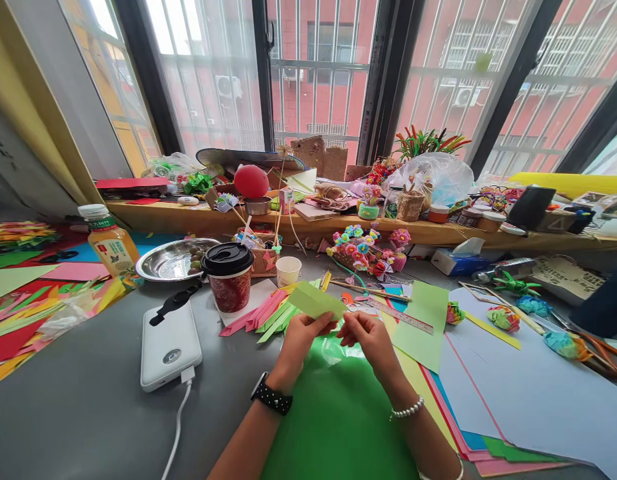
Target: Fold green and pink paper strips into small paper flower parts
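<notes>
Between both hands (333, 333): folded green paper (316, 300)

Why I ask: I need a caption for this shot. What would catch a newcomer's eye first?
Dead centre, the left hand and right hand pinch a folded light-green paper above a bright green sheet. To the left stand a red cup with a black lid and a white power bank. Behind, a red balloon sits on the cluttered wooden sill.
</notes>
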The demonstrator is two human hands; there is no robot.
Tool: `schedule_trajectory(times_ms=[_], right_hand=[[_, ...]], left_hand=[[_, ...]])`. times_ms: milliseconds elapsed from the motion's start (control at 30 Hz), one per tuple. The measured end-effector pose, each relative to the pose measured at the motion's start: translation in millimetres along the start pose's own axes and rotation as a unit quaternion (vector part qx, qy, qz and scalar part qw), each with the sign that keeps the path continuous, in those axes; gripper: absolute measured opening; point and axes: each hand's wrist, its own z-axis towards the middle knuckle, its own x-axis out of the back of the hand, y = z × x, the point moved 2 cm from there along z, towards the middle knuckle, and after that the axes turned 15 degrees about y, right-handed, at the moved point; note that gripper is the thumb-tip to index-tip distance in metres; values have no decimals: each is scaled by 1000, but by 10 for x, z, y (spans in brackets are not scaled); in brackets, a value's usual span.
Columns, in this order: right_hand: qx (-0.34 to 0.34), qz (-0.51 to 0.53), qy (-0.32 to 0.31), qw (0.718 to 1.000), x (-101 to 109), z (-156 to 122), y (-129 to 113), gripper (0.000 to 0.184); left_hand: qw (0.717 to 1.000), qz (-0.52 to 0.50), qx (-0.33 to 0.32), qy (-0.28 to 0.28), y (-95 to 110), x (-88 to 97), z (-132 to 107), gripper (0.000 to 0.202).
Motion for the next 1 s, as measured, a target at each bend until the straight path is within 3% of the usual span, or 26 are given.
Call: schedule_trajectory(times_ms=[133, 200, 300, 433, 600, 767, 1000], right_hand=[[59, -28, 81, 995, 93, 46, -34, 36], [81, -64, 86, 991, 108, 57, -23, 32], [86, -109, 62, 988, 91, 57, 18, 30], [93, -113, 15, 989, 57, 38, 19, 28], [182, -108, 28, 977, 110, 27, -90, 21], [268, -175, -56, 946, 124, 40, -80, 26], [315, -205, -41, 926, 143, 73, -33, 15]], left_hand=[[999, 0, 31, -31, 9, 9, 1, 36], [998, 12, 30, -56, -1, 1, 2, 37], [998, 14, 11, -60, -9, 0, 12, 35], [1000, -2, -12, -16, -10, 21, 46, 33], [1000, 3, -20, 5, -23, 31, 89, 42], [998, 15, -54, -21, -15, 28, 93, 58], [990, 51, -125, -32, -36, 23, 92, 52]])
